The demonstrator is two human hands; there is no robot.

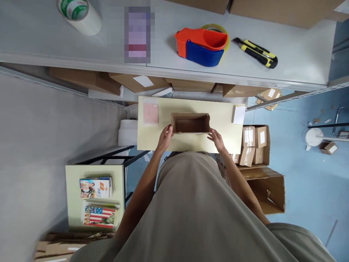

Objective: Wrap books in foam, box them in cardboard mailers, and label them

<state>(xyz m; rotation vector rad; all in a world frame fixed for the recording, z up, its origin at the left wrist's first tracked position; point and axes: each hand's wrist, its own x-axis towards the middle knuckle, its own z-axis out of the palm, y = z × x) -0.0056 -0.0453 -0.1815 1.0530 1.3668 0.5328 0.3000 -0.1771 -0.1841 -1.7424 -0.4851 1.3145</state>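
Observation:
A small open cardboard box (190, 123) stands on a pale yellow table (218, 112) straight below me. My left hand (165, 139) grips the box's left near corner, fingers curled on its wall. At the right near corner, my right hand (216, 140) touches the box's edge. The box's inside looks empty. A pink booklet (151, 113) lies on the table left of the box, and a white slip (239, 114) lies at the table's right edge.
A grey shelf (163, 69) above holds a tape roll (79, 14), a red-and-blue tape dispenser (203, 45) and a yellow-black utility knife (257, 53). Cardboard boxes with small parcels (255, 145) stand right of the table. Books (96, 200) lie on a low table left.

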